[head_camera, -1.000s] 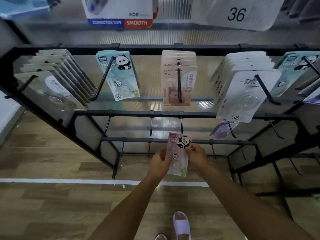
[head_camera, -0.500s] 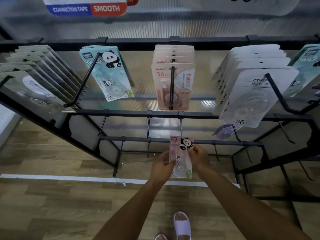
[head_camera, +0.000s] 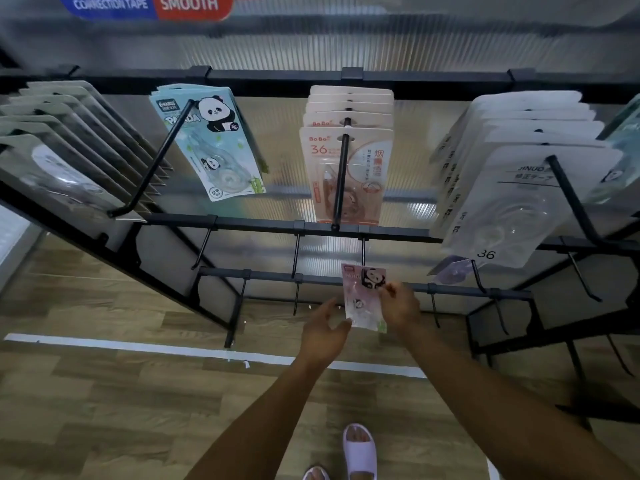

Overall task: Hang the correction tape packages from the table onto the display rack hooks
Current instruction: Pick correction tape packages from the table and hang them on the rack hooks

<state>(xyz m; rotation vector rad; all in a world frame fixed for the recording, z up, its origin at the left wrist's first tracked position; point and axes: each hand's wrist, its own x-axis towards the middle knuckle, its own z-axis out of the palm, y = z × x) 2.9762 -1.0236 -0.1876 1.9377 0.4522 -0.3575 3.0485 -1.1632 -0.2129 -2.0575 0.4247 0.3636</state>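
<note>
rack [head_camera: 346, 231]: matt black metal | pink package [head_camera: 363, 299]: glossy plastic | floor [head_camera: 104, 393]: wood-look

Wood-plank floor [head_camera: 104, 393] lies below the hands, crossed by a white line [head_camera: 138, 346] to their left. A ribbed translucent wall panel [head_camera: 346, 43] stands beyond them, glaring softly.

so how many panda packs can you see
3 for sure: a pink pack in the right hand, a green pack on the top-left hook, and another pack cut off at the right edge. More may hang behind these.
</note>
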